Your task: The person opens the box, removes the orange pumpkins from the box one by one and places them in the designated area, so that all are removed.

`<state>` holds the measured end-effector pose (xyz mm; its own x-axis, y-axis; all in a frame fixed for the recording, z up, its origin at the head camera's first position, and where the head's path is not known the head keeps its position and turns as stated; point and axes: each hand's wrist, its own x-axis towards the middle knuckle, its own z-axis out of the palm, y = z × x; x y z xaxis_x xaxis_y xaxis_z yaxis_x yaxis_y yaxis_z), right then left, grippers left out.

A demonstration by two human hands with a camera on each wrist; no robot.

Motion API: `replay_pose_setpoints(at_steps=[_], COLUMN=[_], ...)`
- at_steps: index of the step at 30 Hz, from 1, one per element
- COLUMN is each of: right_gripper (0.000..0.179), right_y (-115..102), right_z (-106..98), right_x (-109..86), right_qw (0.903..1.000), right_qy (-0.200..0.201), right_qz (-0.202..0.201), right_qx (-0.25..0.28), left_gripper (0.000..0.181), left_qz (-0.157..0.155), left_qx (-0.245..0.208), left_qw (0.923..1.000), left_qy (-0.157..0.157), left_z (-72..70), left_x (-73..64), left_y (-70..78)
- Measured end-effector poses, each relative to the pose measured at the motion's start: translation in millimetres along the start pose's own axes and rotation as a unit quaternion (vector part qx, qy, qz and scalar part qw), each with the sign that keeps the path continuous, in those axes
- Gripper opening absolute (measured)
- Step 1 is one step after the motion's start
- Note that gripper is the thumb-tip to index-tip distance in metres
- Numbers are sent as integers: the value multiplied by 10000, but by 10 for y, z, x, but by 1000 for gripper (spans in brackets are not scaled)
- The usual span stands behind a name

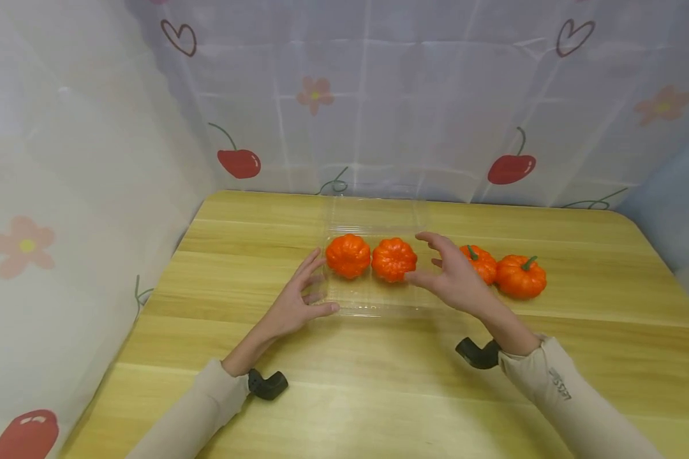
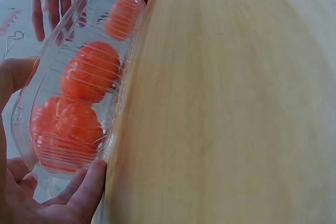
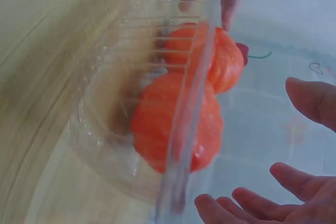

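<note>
A clear plastic clamshell box (image 1: 373, 299) lies with its lid (image 1: 373, 213) folded back. Inside its tray, an orange toy pumpkin (image 1: 348, 256) sits at the left, with a second toy pumpkin (image 1: 394, 260) beside it. My left hand (image 1: 295, 303) spans the box's left end, its fingers mostly straight and its thumb near the front corner. In the left wrist view, that thumb (image 2: 18, 74) meets the rim. My right hand (image 1: 450, 277) hovers at the box's right end, fingers spread and holding nothing, close to the second pumpkin.
Two more orange pumpkins with green stems, one partly hidden (image 1: 482, 264) behind my right hand and one fully visible (image 1: 520, 276), stand right of the box. The wooden table (image 1: 333, 395) ends at a patterned curtain (image 1: 402, 115) behind and at the left.
</note>
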<state>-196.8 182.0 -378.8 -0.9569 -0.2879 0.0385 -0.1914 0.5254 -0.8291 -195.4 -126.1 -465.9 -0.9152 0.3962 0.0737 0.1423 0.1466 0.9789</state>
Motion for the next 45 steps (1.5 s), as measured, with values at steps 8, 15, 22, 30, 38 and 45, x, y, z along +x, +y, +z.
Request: replay_pose_setpoints(at_steps=[8,15,22,30,38,45], right_gripper=[77,71,63,47,45,60], right_y=[88,134,156,206,207,170], right_z=[183,282,324,414,451,459], right_x=[198,191,150,142,123,110], right_qw=[9987,9994,9995,9992,9995,9988], right_qy=[-408,-208,66,387,280,-370], right_qz=[290,263,192,-16,116,162], right_qx=[-74,82,243,-74,-93,-259], left_gripper=[95,95,92,92,94,94], left_qz=[-1,-11,50,13,30,-17], left_qx=[54,43,28,108,148,135], left_qw=[10000,10000,10000,9999,9999,9999], left_qy=[0,3,-16,-4,6,-3], left_z=[12,16,1,2,6,11], left_x=[5,2,-8,-8,-5,-8], left_y=[10,-1,-12,8,11,23])
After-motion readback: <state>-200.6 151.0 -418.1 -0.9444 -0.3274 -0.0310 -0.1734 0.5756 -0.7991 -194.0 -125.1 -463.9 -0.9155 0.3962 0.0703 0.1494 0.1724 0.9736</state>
